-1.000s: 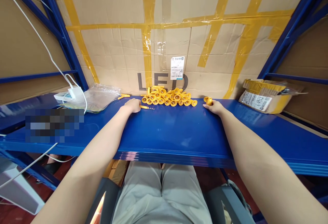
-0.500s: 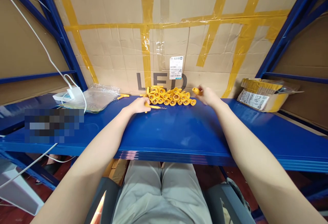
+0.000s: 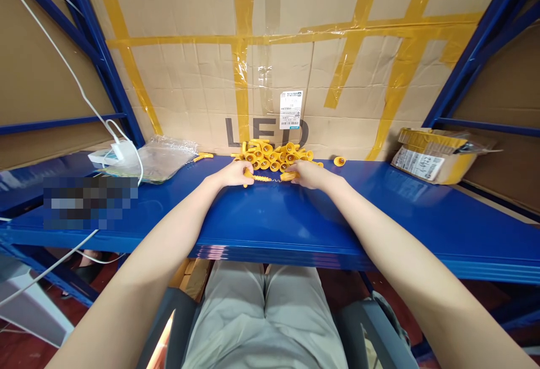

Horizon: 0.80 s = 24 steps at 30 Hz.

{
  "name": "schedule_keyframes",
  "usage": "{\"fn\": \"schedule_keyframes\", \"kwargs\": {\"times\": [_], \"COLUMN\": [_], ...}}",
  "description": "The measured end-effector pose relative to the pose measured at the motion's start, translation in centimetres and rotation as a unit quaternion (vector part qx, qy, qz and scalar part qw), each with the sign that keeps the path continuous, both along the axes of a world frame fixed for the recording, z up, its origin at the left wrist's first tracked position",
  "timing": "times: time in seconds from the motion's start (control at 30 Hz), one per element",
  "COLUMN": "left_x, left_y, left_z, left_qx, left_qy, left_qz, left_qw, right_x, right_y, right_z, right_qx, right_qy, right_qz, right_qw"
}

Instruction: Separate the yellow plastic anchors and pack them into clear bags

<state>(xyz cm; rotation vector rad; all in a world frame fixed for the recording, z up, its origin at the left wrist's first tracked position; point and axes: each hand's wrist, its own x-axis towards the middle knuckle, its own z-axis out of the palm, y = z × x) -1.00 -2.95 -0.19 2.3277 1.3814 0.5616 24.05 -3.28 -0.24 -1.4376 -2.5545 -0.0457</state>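
My left hand [image 3: 235,174] is closed around the thick end of a yellow plastic piece with a ribbed, twisted shaft [image 3: 261,178]. A thin coil [image 3: 276,180] extends from the shaft toward the right. Facing it, my right hand [image 3: 311,173] pinches another yellow ribbed piece [image 3: 288,176], whose tip is close to the coil; whether they touch I cannot tell. Just behind both hands lies a pile of yellow funnel-ended pieces [image 3: 264,163], partly covered by my right fingers. One loose yellow funnel-ended piece [image 3: 340,161] rests to the right of the pile.
The blue shelf [image 3: 270,217] is backed by a large taped cardboard sheet [image 3: 189,88]. At left are a clear plastic bag [image 3: 166,158], another yellow piece [image 3: 205,156], a white plug with cable [image 3: 123,153] and a blurred-out object. A small open carton [image 3: 426,158] stands at right.
My right hand has moved left and nearer, to the front of the pile beside my left hand. A funnel-ended piece now shows where it was. My left hand has barely shifted right.
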Motion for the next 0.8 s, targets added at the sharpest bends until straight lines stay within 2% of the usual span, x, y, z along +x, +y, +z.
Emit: {"fn": "schedule_keyframes", "kwargs": {"times": [0.17, 0.4, 0.63, 0.8], "left_x": [-0.2, 0.2, 0.2, 0.1], "left_y": [0.0, 0.4, 0.6, 0.6], "left_z": [0.0, -0.3, -0.7, -0.8], "left_qx": [0.015, 0.045, 0.023, 0.011], "left_qy": [0.011, 0.011, 0.027, 0.025], "left_qz": [0.003, 0.006, -0.023, -0.022], "left_qw": [1.000, 0.999, 0.999, 0.999], "right_x": [0.4, -1.0, -1.2, -1.3], "right_y": [0.1, -0.5, -0.7, -0.7], "right_z": [0.0, -0.1, -0.6, -0.7], "right_qx": [-0.013, -0.007, -0.020, -0.044], "right_qy": [-0.004, 0.040, 0.056, 0.081], "right_qz": [-0.020, 0.063, 0.069, 0.089], "right_qw": [1.000, 0.997, 0.996, 0.992]}}
